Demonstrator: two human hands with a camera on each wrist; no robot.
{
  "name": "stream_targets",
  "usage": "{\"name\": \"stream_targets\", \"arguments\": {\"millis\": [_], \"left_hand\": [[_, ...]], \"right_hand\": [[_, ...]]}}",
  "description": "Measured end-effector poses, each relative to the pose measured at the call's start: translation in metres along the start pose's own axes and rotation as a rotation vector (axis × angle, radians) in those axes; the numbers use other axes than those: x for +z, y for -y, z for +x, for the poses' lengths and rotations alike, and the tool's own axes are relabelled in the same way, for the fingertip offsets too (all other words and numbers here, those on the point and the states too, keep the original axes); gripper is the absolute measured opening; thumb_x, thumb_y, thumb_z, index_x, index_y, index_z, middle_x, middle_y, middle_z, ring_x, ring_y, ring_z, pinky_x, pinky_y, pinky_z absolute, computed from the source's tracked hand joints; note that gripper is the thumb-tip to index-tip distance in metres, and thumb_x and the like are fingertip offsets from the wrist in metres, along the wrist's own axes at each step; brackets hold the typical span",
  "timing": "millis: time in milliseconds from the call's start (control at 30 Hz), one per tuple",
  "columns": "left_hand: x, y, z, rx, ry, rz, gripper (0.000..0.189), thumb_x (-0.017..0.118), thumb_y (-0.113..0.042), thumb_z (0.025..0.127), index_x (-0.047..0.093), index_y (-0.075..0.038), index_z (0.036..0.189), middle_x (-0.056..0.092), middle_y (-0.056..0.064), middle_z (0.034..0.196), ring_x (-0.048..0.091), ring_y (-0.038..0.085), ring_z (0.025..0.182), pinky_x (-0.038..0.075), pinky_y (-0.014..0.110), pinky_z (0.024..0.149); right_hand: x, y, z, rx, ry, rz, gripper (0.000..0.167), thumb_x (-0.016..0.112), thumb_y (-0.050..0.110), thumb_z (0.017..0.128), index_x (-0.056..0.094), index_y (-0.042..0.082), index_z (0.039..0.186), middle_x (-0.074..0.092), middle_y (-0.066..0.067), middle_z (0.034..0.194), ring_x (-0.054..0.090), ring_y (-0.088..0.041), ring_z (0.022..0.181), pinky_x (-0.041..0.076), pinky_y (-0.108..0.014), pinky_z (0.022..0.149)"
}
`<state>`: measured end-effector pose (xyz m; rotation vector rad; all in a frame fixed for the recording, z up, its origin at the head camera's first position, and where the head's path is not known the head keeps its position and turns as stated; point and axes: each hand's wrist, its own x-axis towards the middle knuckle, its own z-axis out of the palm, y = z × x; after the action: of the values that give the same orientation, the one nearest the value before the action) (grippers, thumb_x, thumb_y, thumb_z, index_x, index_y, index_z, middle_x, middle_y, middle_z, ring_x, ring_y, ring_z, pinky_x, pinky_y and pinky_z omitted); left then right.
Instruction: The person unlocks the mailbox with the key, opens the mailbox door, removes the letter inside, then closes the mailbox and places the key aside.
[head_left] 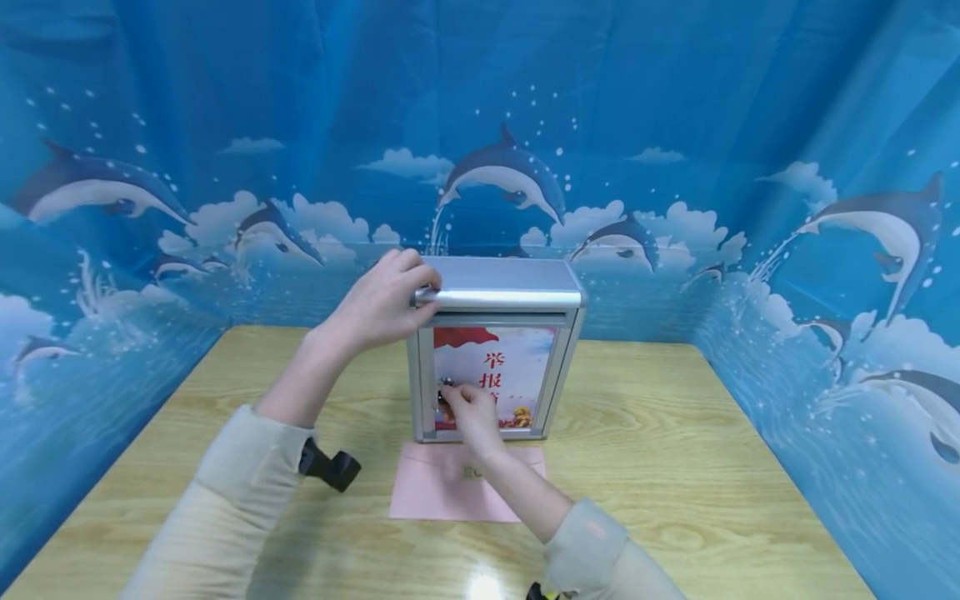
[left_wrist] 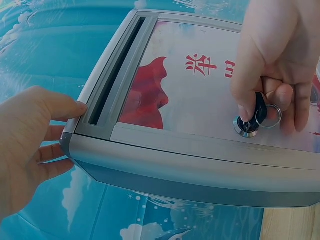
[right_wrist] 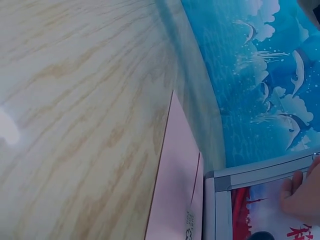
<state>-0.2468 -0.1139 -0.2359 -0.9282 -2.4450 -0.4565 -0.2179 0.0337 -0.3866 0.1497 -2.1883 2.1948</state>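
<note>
A silver metal letter box [head_left: 504, 277] stands upright on the table, its front panel printed with red characters. My left hand [head_left: 386, 298] grips its top left corner, thumb by the narrow slot [left_wrist: 118, 72] and fingers around the other side. Low on the left of the panel, my right hand [head_left: 474, 415] pinches a black-headed key [left_wrist: 260, 107] at the round lock [left_wrist: 245, 129]. A metal key ring [left_wrist: 270, 116] hangs from the key. The door is closed.
Flat on the wooden table [head_left: 675, 467], a pink envelope [head_left: 423, 487] lies right in front of the box. Blue curtains [head_left: 480, 75] with dolphins surround the table at the back and both sides. Black wrist-worn gear [head_left: 330, 468] sticks out below the left wrist.
</note>
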Motion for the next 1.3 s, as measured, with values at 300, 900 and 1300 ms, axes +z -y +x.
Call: {"name": "stream_targets", "arguments": {"millis": [300,900,1300], "left_hand": [[-0.001,-0.001,0.002,0.01,-0.004,-0.002,0.014,0.067,-0.011,0.084,0.064,-0.004,0.097,0.053,0.008,0.093,0.044,0.023,0.086,0.04,0.036,0.073],[0.0,-0.003,0.001,-0.02,0.023,0.005,0.015,0.066,-0.012,0.085,0.063,-0.006,0.098,0.053,0.007,0.093,0.044,0.024,0.087,0.04,0.036,0.074],[-0.001,-0.003,0.001,-0.033,0.04,0.005,0.015,0.065,-0.013,0.086,0.063,-0.006,0.099,0.051,0.007,0.095,0.043,0.023,0.087,0.039,0.035,0.073]], "right_hand": [[0.004,0.018,-0.013,-0.009,-0.058,0.031,0.03,0.051,0.0,0.088,0.049,0.004,0.058,0.044,0.002,0.051,0.04,-0.011,0.053,0.032,-0.019,0.052],[-0.034,-0.006,-0.009,0.047,0.474,-0.428,0.029,0.056,0.014,0.088,0.052,0.009,0.06,0.053,0.001,0.055,0.05,-0.01,0.053,0.047,-0.027,0.057],[-0.086,-0.007,-0.003,-0.051,0.587,-0.671,0.031,0.057,0.016,0.088,0.054,0.009,0.059,0.052,0.004,0.052,0.042,-0.006,0.048,0.037,-0.021,0.05]]}}
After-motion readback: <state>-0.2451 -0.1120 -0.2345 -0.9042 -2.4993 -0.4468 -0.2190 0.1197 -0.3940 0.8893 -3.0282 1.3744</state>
